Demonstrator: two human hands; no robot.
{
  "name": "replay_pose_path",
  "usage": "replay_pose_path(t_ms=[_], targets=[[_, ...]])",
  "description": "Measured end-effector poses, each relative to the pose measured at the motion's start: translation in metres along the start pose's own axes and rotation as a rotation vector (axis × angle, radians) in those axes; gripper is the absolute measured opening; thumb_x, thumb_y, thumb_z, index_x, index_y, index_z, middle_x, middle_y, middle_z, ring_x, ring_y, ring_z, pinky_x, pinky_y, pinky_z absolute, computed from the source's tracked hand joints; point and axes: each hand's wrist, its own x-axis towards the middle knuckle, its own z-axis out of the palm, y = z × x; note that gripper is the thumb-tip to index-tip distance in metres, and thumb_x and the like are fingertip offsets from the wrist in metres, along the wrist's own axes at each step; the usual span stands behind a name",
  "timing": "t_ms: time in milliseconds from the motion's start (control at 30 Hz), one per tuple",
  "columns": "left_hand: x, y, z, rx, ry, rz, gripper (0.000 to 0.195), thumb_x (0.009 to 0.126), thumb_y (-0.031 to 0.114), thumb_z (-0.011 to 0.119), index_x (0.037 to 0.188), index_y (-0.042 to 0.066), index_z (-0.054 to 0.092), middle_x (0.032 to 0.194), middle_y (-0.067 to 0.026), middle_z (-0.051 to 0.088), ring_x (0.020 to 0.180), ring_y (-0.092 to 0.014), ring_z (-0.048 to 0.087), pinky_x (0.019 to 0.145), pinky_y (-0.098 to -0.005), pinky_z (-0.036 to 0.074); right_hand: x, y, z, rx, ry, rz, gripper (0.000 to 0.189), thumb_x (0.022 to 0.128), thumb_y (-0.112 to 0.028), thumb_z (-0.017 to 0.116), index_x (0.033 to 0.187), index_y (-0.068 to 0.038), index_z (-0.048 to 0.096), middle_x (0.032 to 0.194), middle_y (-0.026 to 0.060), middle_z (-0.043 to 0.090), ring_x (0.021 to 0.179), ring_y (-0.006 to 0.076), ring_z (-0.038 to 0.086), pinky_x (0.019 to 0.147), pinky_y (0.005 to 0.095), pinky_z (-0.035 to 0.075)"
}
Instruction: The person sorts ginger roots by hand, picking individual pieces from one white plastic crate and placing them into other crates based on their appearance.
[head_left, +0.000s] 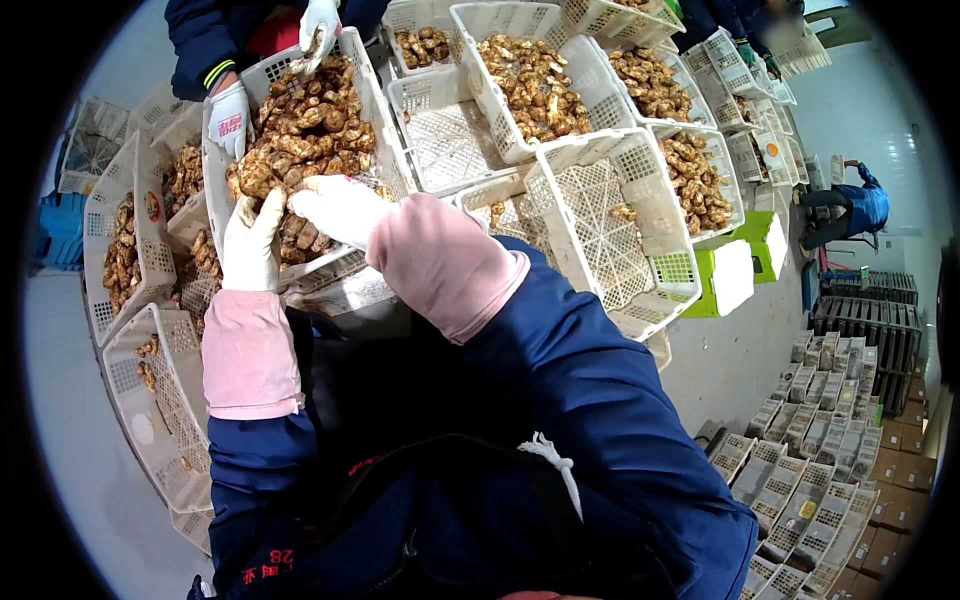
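Note:
A white plastic crate (386, 124) before me holds a heap of brown, knobbly mushrooms (322, 116). My left hand (253, 244), in a white glove with a pink cuff, grips a large mushroom (256, 174) over the near left part of the heap. Close to its right side is my right hand (339, 210), gloved the same way, its fingers bent toward the left thumb. Whether the right fingers hold anything is hidden.
Across the crate, a co-worker's gloved hands (229, 120) reach into the same heap. To the right stand a crate with few pieces (600, 225) and a fuller mushroom crate (529, 86). More crates (154, 397) lie left; green-and-white boxes (724, 274) stand right.

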Motion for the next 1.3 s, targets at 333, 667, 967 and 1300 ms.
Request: replay_pose_path(t_ms=[333, 667, 967, 1300], targets=[[0.000, 0.003, 0.002, -0.058, 0.009, -0.008, 0.038, 0.089, 0.008, 0.067, 0.123, 0.002, 0.054, 0.113, -0.0039, 0.061, 0.100, -0.013, 0.059, 0.089, -0.0262, 0.046, 0.004, 0.002, 0.002, -0.069, -0.025, 0.010, 0.061, 0.094, -0.045, 0.044, 0.135, 0.000, 0.047, 0.135, 0.0211, 0.051, 0.125, 0.0341, 0.049, 0.106, 0.0400, 0.036], [0.000, 0.002, 0.003, -0.048, 0.040, 0.006, 0.031, 0.088, 0.008, 0.068, 0.116, 0.003, 0.057, 0.103, -0.0027, 0.062, 0.094, -0.011, 0.059, 0.083, -0.0253, 0.047, -0.003, 0.000, 0.002, 0.001, 0.019, -0.017, 0.059, 0.090, -0.043, 0.047, 0.127, 0.002, 0.054, 0.127, 0.0231, 0.057, 0.120, 0.0357, 0.052, 0.102, 0.0400, 0.040], [0.000, -0.001, 0.004, -0.017, 0.098, -0.010, 0.032, 0.090, 0.011, 0.066, 0.118, 0.001, 0.056, 0.108, -0.0038, 0.062, 0.098, -0.013, 0.059, 0.088, -0.0261, 0.045, -0.004, 0.000, 0.000, 0.010, 0.051, -0.022, 0.055, 0.090, -0.043, 0.049, 0.123, 0.001, 0.056, 0.119, 0.0223, 0.061, 0.113, 0.0350, 0.057, 0.095, 0.0413, 0.043], [0.001, 0.002, 0.004, -0.047, 0.069, -0.045, 0.035, 0.089, 0.010, 0.067, 0.121, 0.000, 0.054, 0.110, -0.0056, 0.061, 0.098, -0.014, 0.059, 0.088, -0.0258, 0.046, 0.001, 0.005, 0.005, -0.042, 0.062, 0.007, 0.058, 0.092, -0.043, 0.048, 0.131, 0.000, 0.051, 0.129, 0.0211, 0.056, 0.119, 0.0341, 0.053, 0.102, 0.0405, 0.041]])
